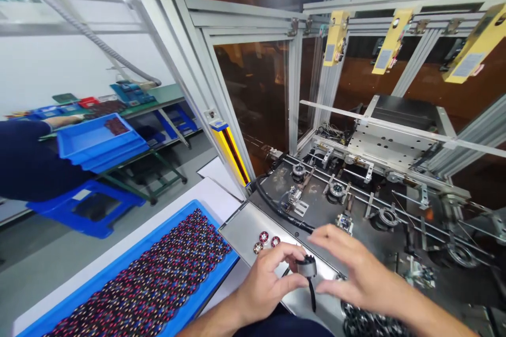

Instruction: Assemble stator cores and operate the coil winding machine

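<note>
My left hand (264, 280) pinches a small silver cylindrical part (307, 267) between thumb and fingers. The part has a black toothed top, and a black strip (312, 295) hangs below it. Just to its right, my right hand (366, 276) is open, thumb and fingers spread, with nothing in it. Both hands are over a silver metal plate (241, 224). Three small round wound coils (264, 237), red and brown, lie on that plate beyond my left hand. Black parts (367, 324) are piled below my right wrist, partly hidden by it.
A blue tray (193, 204) full of round wound coils is at the left. Ahead stands a machine bed (272, 189) with rails and round fixtures, inside an aluminium frame (294, 95). A yellow light-curtain bar (233, 155) is on its post. Far left, a person's arm (65, 121) reaches over blue bins (98, 139).
</note>
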